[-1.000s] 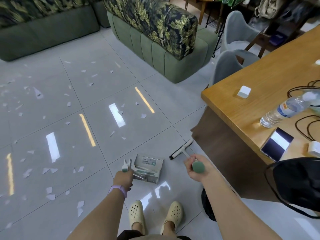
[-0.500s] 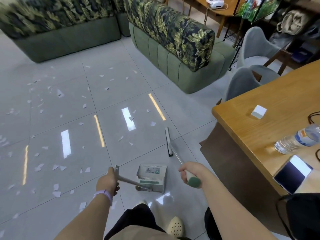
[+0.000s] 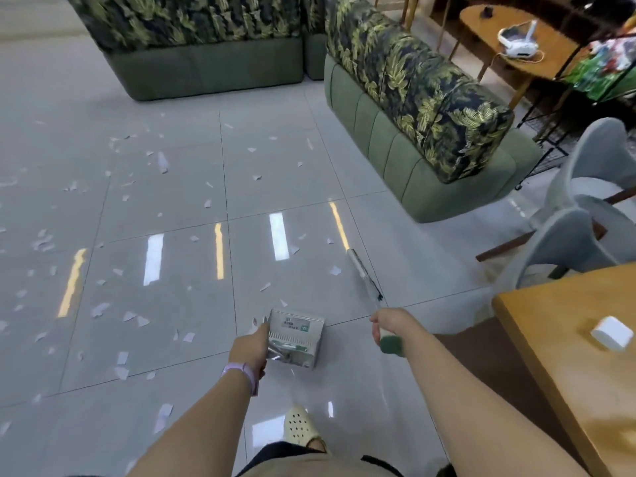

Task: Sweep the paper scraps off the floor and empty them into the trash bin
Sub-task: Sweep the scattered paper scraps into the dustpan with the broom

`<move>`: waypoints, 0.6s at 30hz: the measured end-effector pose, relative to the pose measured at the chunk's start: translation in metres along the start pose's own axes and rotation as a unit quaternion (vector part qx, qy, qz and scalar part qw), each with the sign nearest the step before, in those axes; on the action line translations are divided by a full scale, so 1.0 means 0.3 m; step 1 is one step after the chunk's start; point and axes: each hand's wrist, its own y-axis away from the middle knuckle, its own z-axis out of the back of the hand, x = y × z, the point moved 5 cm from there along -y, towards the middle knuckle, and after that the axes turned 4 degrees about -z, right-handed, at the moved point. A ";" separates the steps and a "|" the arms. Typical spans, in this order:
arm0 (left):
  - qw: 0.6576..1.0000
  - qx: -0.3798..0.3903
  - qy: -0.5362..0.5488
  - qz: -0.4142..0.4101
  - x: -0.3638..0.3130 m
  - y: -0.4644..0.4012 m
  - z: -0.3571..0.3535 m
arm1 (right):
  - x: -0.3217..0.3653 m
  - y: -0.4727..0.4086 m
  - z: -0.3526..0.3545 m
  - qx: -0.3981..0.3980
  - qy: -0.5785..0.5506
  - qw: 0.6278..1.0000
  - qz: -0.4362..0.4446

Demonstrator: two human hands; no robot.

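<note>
The left hand (image 3: 248, 347) is curled round the handle of a grey dustpan (image 3: 296, 339), which sits just to that hand's right, between the two hands, low over the tiled floor (image 3: 395, 270). The right hand (image 3: 392, 323) grips the broom (image 3: 364, 277) near its green handle end; the shaft runs forward and slightly left from this hand to the blurred broom head. Paper scraps (image 3: 137, 320) lie scattered on the tiles ahead of and to the left of the left hand, a few just beside the dustpan, many more well beyond both hands. A wooden table (image 3: 568, 356) stands right of the right arm.
</note>
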 end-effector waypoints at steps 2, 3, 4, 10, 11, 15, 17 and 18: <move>1.000 -0.003 0.003 0.002 -0.005 -0.028 0.015 | 0.052 -0.046 -0.019 0.003 -0.034 0.999 -0.017; 1.000 -0.007 0.006 0.004 0.002 -0.039 0.028 | 0.078 -0.062 -0.031 0.002 -0.029 0.999 -0.023; 1.000 -0.013 0.007 0.008 0.010 -0.047 0.043 | 0.102 -0.075 -0.046 -0.002 -0.019 0.999 -0.026; 0.994 -0.104 -0.044 0.002 0.077 -0.048 0.142 | 0.212 -0.164 -0.119 0.006 -0.025 0.997 -0.071; 0.992 -0.115 -0.047 0.000 0.089 -0.044 0.146 | 0.226 -0.198 -0.136 0.014 0.009 0.997 -0.072; 0.988 -0.136 -0.072 0.014 0.095 -0.051 0.138 | 0.246 -0.269 -0.287 0.072 0.202 0.973 -0.087; 0.988 -0.138 -0.067 0.028 0.078 -0.054 0.122 | 0.228 -0.276 -0.393 0.120 0.323 0.936 -0.077; 0.987 -0.142 -0.063 0.033 0.071 -0.054 0.112 | 0.214 -0.271 -0.443 0.146 0.380 0.910 -0.074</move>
